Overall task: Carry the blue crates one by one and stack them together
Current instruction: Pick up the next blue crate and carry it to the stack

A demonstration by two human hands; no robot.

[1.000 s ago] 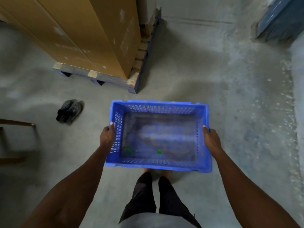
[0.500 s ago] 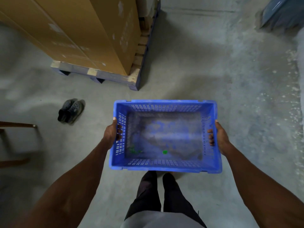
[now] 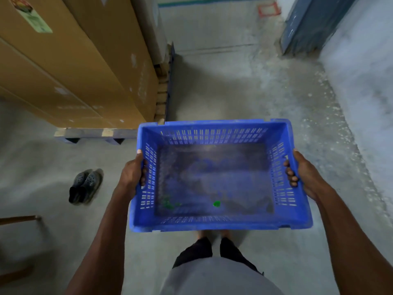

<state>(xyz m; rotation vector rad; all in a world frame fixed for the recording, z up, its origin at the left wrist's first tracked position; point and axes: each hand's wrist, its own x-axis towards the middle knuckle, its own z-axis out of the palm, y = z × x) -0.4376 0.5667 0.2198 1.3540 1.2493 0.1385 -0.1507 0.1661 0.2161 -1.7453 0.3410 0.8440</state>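
Since earlier, crate (image 3: 214, 179) sits higher and closer. Left hand (image 3: 133, 174) and right hand (image 3: 306, 174) curl fingers through its end-wall slots, apparently keeping it level for carrying.

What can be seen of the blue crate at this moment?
The blue crate is a rectangular open-topped bin that looks like moulded plastic, with slotted side walls and a solid, dusty, scuffed floor bearing small green specks. It holds nothing else. It is held upright above the concrete floor in front of the person. The left hand grips its left wall and the right hand its right wall, with fingers curled through the handle openings.
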